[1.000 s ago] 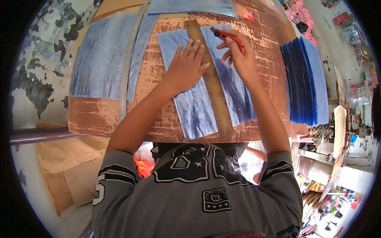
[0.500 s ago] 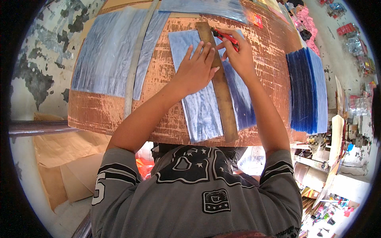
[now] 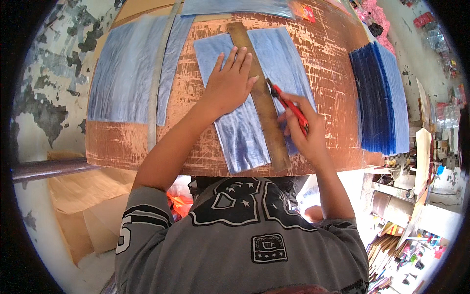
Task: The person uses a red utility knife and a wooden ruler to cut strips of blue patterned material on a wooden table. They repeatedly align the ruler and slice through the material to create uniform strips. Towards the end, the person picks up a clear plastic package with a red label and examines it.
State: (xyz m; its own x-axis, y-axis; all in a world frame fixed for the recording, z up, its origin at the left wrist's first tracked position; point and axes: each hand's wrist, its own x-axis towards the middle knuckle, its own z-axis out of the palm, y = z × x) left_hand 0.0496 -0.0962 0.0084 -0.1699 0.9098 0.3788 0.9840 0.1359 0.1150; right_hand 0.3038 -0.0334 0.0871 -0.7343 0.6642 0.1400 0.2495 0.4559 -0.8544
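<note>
A bluish translucent plastic sheet (image 3: 241, 137) lies on the worn brown table. Across it runs a long brown straightedge (image 3: 267, 110), slanting from far left to near right. My left hand (image 3: 229, 83) lies flat on sheet and straightedge, its fingers stretched forward and its thumb on the straightedge. In my right hand (image 3: 307, 128) is a red utility knife (image 3: 295, 111), gripped with its black tip pointing away from me. That tip sits at the straightedge's right edge, about halfway along; whether the blade touches the sheet I cannot make out.
More blue sheets (image 3: 125, 68) lie at the left under a long grey strip (image 3: 159, 73). Another blue sheet (image 3: 235, 7) covers the far edge. A thick stack of dark blue sheets (image 3: 379, 98) stands at the right. The table's near edge (image 3: 196, 171) is close to my body.
My right hand has drawn the knife toward me along the straightedge's right side, from near its far end to about the middle. My left hand stays pressed on it. The view has shifted slightly.
</note>
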